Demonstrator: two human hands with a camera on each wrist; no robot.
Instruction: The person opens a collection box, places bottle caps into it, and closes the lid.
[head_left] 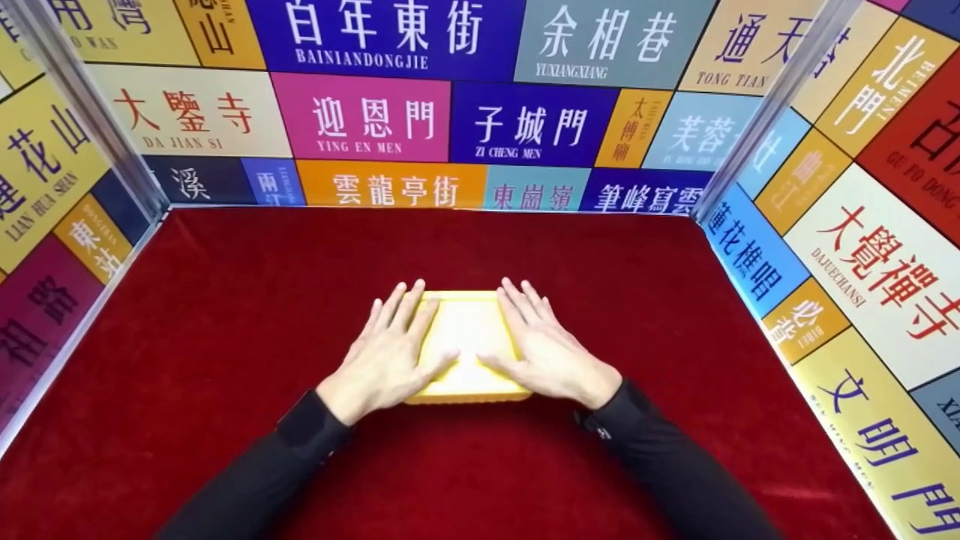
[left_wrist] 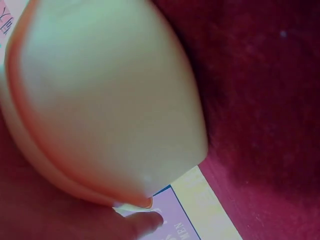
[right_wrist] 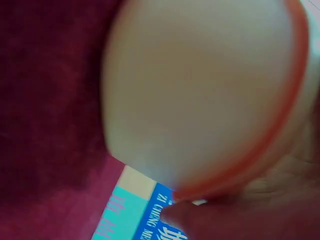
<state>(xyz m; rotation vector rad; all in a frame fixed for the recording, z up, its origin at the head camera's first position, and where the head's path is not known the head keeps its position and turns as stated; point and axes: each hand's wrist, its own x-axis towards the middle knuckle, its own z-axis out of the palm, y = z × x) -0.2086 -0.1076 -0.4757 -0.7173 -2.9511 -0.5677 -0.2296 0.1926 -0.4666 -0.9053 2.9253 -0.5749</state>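
A pale yellow rectangular box [head_left: 466, 330] lies on the red velvet table [head_left: 225, 322], near the middle. My left hand [head_left: 390, 349] lies flat on its left part, fingers straight and spread, thumb pointing inward. My right hand [head_left: 544, 345] lies flat on its right part the same way. Both thumbs nearly meet over the box top. The left wrist view is filled by the box's blurred pale side [left_wrist: 105, 95] with an orange rim, above a fingertip [left_wrist: 145, 222]. In the right wrist view the box [right_wrist: 200, 90] looks the same.
Colourful panels with Chinese place names wall the table at the back [head_left: 420, 112], left [head_left: 45, 187] and right [head_left: 862, 240]. Red cloth surrounds the box on all sides. Black sleeves [head_left: 300, 442] cover both forearms.
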